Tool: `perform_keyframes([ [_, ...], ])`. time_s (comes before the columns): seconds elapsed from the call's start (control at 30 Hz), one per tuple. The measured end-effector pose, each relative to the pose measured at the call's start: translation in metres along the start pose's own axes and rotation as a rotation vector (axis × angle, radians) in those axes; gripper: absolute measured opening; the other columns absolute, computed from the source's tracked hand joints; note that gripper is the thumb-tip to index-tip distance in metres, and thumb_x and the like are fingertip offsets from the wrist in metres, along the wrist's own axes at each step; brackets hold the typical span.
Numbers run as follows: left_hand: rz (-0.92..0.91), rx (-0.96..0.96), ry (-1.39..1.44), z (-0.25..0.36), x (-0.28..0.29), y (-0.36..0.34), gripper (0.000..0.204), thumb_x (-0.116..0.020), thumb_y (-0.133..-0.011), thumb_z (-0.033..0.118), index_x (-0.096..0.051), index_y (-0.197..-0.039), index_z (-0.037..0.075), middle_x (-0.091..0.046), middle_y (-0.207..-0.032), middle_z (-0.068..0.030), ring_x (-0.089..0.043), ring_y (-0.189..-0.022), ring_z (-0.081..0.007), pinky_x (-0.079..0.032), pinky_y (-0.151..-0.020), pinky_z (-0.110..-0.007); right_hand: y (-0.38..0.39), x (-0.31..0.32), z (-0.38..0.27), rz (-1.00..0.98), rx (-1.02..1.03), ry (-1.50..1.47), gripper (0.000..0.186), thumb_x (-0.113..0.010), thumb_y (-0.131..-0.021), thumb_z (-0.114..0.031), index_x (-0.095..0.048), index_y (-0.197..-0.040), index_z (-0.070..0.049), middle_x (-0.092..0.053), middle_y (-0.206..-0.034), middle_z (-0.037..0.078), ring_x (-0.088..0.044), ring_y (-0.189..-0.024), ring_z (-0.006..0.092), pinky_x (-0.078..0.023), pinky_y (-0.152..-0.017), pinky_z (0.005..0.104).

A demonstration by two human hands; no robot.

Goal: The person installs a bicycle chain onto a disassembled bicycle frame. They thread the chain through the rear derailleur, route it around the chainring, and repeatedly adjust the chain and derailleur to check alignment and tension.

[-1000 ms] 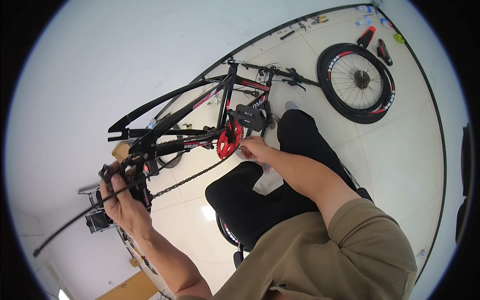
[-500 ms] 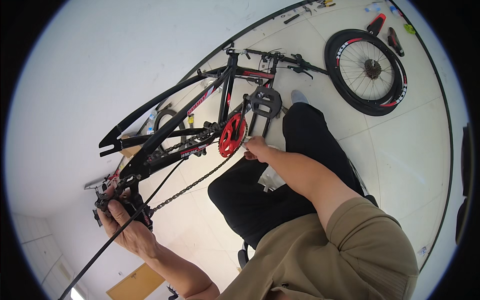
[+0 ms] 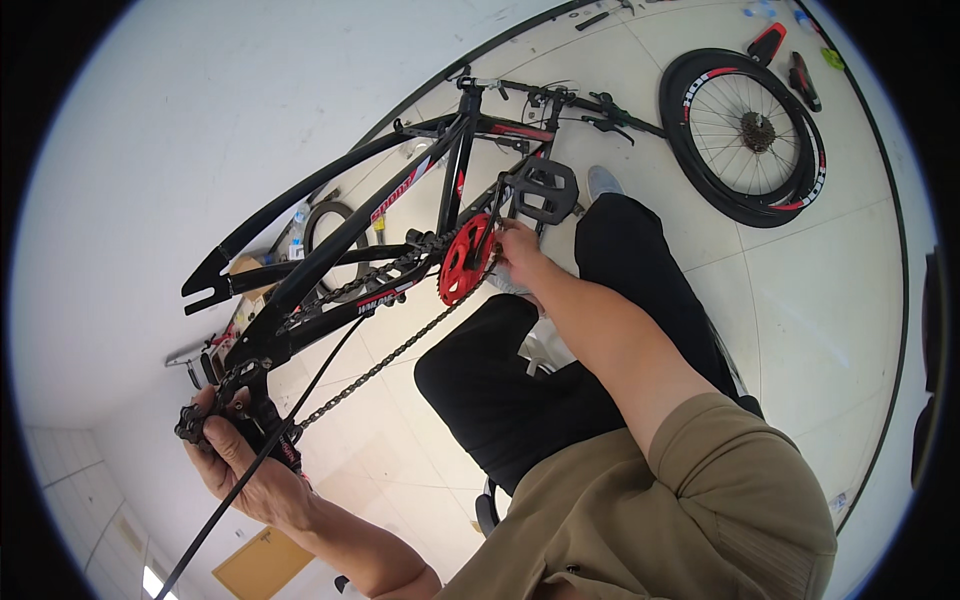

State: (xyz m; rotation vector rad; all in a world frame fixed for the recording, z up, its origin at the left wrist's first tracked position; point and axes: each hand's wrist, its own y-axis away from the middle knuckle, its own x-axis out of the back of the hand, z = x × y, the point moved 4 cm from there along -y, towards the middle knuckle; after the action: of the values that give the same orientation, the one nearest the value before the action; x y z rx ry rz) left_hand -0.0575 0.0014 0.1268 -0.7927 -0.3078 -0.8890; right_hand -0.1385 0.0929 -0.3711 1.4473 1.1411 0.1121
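Note:
A black bicycle frame (image 3: 355, 232) with red and white markings stands in front of me, its rear wheel slot bare. My left hand (image 3: 245, 470) is closed around the rear derailleur (image 3: 190, 424) at the frame's rear end. From there a chain (image 3: 370, 376) runs, slightly sagging, to the red chainring (image 3: 460, 272). At the chainring's right edge, my right hand (image 3: 521, 252) has its fingers closed on the chain; the fingertips are partly hidden. A black pedal (image 3: 546, 192) sits just above this hand. A black cable (image 3: 222, 508) crosses in front of my left hand.
A wheel with a cassette (image 3: 745, 138) lies on the tiled floor at the far right, near a red and black saddle-like part (image 3: 767, 44). Another tyre (image 3: 325, 222) is behind the frame. The handlebar (image 3: 620, 122) reaches toward the wheel. A white wall (image 3: 200, 130) rises at left.
My right hand has moved up along the chainring's right edge. My left hand and the derailleur have shifted slightly left and down. The view has moved a little.

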Motion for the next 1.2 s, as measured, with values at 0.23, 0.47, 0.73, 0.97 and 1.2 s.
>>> perform_keyframes([
  [0.23,0.006,-0.01,0.025,-0.001,0.002,0.001,0.032,-0.054,-0.103,0.026,-0.061,-0.119,-0.001,-0.066,-0.097,-0.0108,-0.063,-0.086,-0.0141,-0.053,-0.078,-0.025,-0.015,0.001,-0.019,0.074,0.215,0.097,0.01,-0.07,-0.083,-0.014,-0.061,-0.088,-0.012,-0.059,-0.073,-0.002,-0.055,-0.059,0.0104,-0.044,-0.052,0.0276],
  [0.47,0.047,-0.01,-0.001,-0.003,0.002,0.002,0.032,-0.053,-0.103,0.025,-0.061,-0.119,-0.001,-0.066,-0.096,-0.0116,-0.063,-0.085,-0.0147,-0.054,-0.078,-0.025,-0.02,-0.005,-0.036,0.129,0.561,0.209,0.013,-0.068,-0.091,-0.024,-0.07,-0.092,-0.012,-0.062,-0.075,-0.002,-0.058,-0.065,0.0096,-0.044,-0.056,0.0255],
  [0.73,0.05,-0.015,-0.033,-0.007,0.008,0.002,0.032,-0.053,-0.103,0.025,-0.06,-0.12,-0.002,-0.066,-0.096,-0.0119,-0.063,-0.086,-0.0148,-0.053,-0.08,-0.025,-0.028,-0.003,-0.032,0.045,0.4,0.175,0.016,-0.066,-0.093,-0.024,-0.072,-0.096,-0.009,-0.065,-0.079,-0.002,-0.057,-0.067,0.0084,-0.044,-0.059,0.0258],
  [0.97,0.029,-0.043,-0.005,-0.006,0.007,0.0,0.033,-0.053,-0.103,0.025,-0.06,-0.119,-0.003,-0.066,-0.098,-0.0132,-0.063,-0.087,-0.015,-0.054,-0.081,-0.025,-0.039,-0.001,-0.018,0.01,0.437,0.312,0.015,-0.064,-0.093,-0.021,-0.072,-0.096,-0.009,-0.065,-0.081,-0.002,-0.056,-0.067,0.0079,-0.044,-0.058,0.0248],
  [1.2,0.025,-0.021,-0.013,-0.001,0.002,-0.001,0.032,-0.054,-0.103,0.024,-0.06,-0.119,-0.003,-0.067,-0.098,-0.0132,-0.063,-0.087,-0.0154,-0.053,-0.081,-0.026,-0.043,-0.001,-0.023,0.079,0.422,0.327,0.014,-0.062,-0.093,-0.019,-0.072,-0.098,-0.01,-0.065,-0.08,-0.003,-0.056,-0.066,0.0081,-0.043,-0.058,0.0238],
])
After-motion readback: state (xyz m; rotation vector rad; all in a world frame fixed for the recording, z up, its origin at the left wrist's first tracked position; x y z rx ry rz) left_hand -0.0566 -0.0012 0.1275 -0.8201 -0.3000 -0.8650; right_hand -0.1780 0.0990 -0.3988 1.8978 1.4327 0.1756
